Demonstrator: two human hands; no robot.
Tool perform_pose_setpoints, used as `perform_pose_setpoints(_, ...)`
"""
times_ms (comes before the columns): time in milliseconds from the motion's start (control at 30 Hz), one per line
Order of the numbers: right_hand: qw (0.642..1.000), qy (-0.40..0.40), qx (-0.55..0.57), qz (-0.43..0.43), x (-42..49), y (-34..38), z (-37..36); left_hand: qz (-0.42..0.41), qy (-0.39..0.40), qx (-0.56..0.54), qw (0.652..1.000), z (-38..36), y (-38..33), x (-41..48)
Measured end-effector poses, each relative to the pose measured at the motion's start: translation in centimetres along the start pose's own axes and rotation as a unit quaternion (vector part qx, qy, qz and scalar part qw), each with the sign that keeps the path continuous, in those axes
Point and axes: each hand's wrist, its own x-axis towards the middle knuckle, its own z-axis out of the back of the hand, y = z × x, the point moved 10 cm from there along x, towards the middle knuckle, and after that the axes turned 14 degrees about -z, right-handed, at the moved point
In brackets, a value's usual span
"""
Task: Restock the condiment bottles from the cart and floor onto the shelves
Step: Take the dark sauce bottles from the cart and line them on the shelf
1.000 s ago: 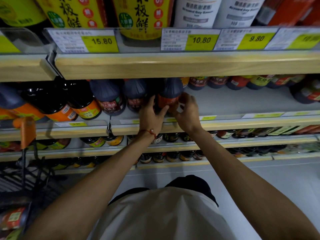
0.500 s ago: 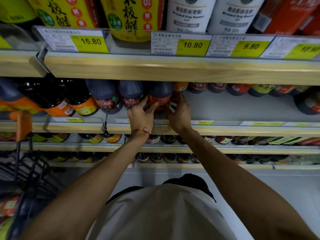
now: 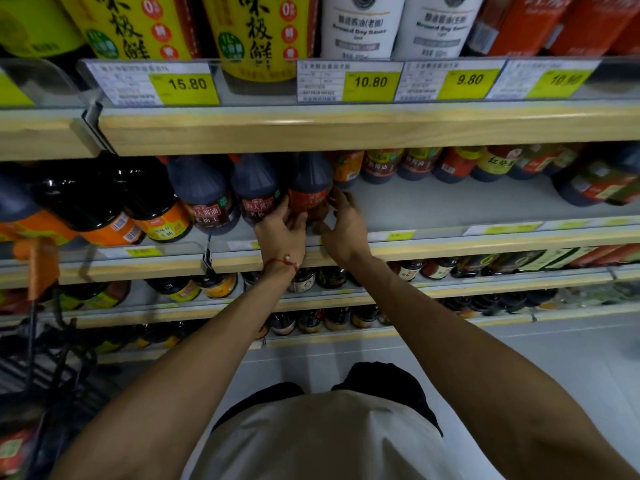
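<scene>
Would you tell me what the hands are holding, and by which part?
Both the left hand and right hand clasp one dark bottle around its lower labelled body.

Two hands are shown, left hand [image 3: 282,233] and right hand [image 3: 344,226]. Four yellow price tags [image 3: 370,83] are legible on the upper rail. Two white-labelled bottles [image 3: 360,26] are counted above.

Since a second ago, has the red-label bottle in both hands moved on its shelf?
Yes. The red-label bottle has gone deeper onto the shelf, away from the wooden front edge; the left hand and right hand followed it in.
</scene>
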Motion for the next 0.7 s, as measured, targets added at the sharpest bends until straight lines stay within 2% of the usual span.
perform_pose_setpoints(67,1.000,-0.002,-0.015,0.001,-0.2,0.0,0.1,-0.001,0.018,-0.001,1.000,-0.2,0.0,-0.2)
perform_pose_setpoints(167,0.999,0.004,-0.030,0.012,-0.9,0.5,0.2,-0.014,0.002,0.031,0.999,0.6,-0.1,-0.3)
perform_pose_setpoints(400,0.999,0.013,-0.048,0.007,-1.3,0.5,0.0,0.021,0.054,-0.048,0.997,-0.5,0.8,-0.3)
perform_pose_setpoints(500,0.998,0.017,-0.054,0.001,-1.9,0.7,0.1,0.011,0.084,-0.064,0.994,-0.6,0.9,-0.4)
perform_pose_setpoints(633,0.998,0.000,-0.063,0.016,-4.1,1.5,1.4,-0.014,0.100,-0.031,0.994,0.9,-0.4,-0.8)
perform_pose_setpoints(700,0.995,-0.016,-0.095,0.020,-5.5,2.1,2.3,-0.042,0.122,0.020,0.991,2.2,-1.2,-1.3)
